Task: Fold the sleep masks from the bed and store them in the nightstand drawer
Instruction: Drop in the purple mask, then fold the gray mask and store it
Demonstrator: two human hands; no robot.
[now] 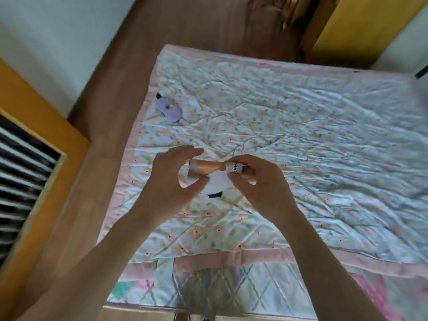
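Both my hands hold a white sleep mask (217,181) just above the floral quilt of the bed (301,140). The mask has a tan satin band across its top, a white label with dark letters, and a small black mark on its lower edge. My left hand (171,179) pinches its left end. My right hand (257,181) pinches the right end at the label. A second, lilac sleep mask (168,109) lies flat near the bed's left edge, beyond my left hand. No nightstand drawer is in view.
Brown wooden floor (111,126) runs along the bed's left side. An orange wooden frame with dark slats (27,158) stands at the far left. A yellow wooden piece (361,26) sits at the top right. A second patterned blanket (231,290) lies at the bed's near end.
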